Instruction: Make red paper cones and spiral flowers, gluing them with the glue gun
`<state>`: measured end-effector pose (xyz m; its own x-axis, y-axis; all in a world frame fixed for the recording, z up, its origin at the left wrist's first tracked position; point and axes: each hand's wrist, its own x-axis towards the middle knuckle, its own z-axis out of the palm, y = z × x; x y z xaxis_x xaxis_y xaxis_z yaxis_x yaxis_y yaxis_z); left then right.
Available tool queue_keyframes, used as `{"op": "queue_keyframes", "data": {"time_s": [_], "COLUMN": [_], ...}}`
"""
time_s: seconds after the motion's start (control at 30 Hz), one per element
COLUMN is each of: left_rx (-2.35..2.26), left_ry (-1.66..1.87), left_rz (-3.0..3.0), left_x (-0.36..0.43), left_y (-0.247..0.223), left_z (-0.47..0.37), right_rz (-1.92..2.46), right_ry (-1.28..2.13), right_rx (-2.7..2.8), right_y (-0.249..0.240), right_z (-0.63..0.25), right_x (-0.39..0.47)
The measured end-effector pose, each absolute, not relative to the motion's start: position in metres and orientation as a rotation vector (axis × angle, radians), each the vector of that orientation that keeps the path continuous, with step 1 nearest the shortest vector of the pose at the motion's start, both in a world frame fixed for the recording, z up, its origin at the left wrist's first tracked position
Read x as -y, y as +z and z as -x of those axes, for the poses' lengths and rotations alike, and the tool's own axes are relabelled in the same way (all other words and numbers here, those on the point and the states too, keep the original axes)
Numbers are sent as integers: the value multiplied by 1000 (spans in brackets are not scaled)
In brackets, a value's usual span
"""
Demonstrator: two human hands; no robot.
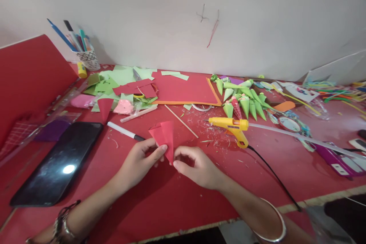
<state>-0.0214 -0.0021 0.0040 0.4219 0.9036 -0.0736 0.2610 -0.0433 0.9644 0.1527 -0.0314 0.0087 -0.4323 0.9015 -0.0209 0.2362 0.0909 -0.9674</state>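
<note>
Between my two hands is a red paper cone [166, 137], its wide end up and its tip pointing down toward me. My left hand [144, 157] grips its side, thumb on the front and fingers behind. At the tip, my right hand [197, 167] has its thumb and fingers closed in a pinch. A white marker with a dark cap [122, 130] lies just beyond my left hand. To the upper right of my right hand, a yellow glue gun [228, 123] rests on its side, a clear glue stick behind it. A thin wooden stick [181, 121] lies behind the cone.
A black phone [57, 164] lies at left. Green paper scraps [107, 85], another red cone [105, 109] and red sheets [183, 87] sit toward the wall. Several green paper cones [244, 103] are piled at right. Beyond them are a purple power strip [340, 162] and a pen cup [88, 60] far left.
</note>
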Motion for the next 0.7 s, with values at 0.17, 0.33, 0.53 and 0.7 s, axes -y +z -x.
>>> {"op": "queue_keyframes", "data": {"time_s": [0.17,0.33,0.53,0.7], "left_rx": [-1041,-1073,-1109,-1041], "left_ry": [703,707,738,688], "left_rz": [-1570,-1594,-1600,-1675], "left_x": [4,5,3,3], "left_y": [3,4,7,6], "left_z": [22,22,22,21], "right_rz": [1149,1152,1172,1132], "right_ry": [1366,1346,1301,1356], "right_rx": [1796,1819,1809,1750], "right_y": [8,6,6,8], "right_z": [-153,-154,-155,-155], "right_x": [32,32,31,31]}}
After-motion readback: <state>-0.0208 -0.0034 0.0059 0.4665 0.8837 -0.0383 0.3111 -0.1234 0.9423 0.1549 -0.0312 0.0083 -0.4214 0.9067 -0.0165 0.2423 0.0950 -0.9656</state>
